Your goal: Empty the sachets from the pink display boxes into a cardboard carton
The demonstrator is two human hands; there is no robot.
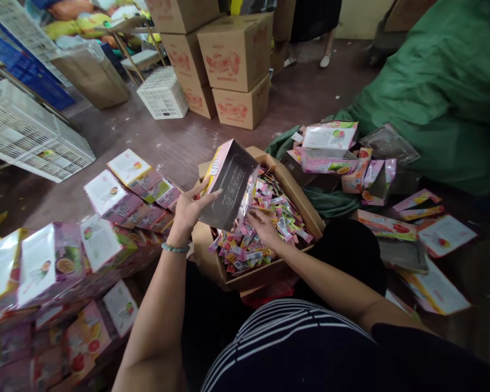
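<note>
My left hand grips a pink and yellow printed box, thumb across its dark face and fingers behind its printed side. The box is tilted above a brown carton heaped with small colourful sachets. Clear, shiny plastic shows along the box's right edge. Close to that lower edge, my right hand hovers over the sachets, its fingers apart. Whether its fingertips touch the plastic or a sachet, I cannot tell.
Printed boxes are stacked at the left. Opened boxes and flattened pieces lie right, beside a large green cloth bundle. Cartons and a white crate stand ahead. A person's legs show at the back.
</note>
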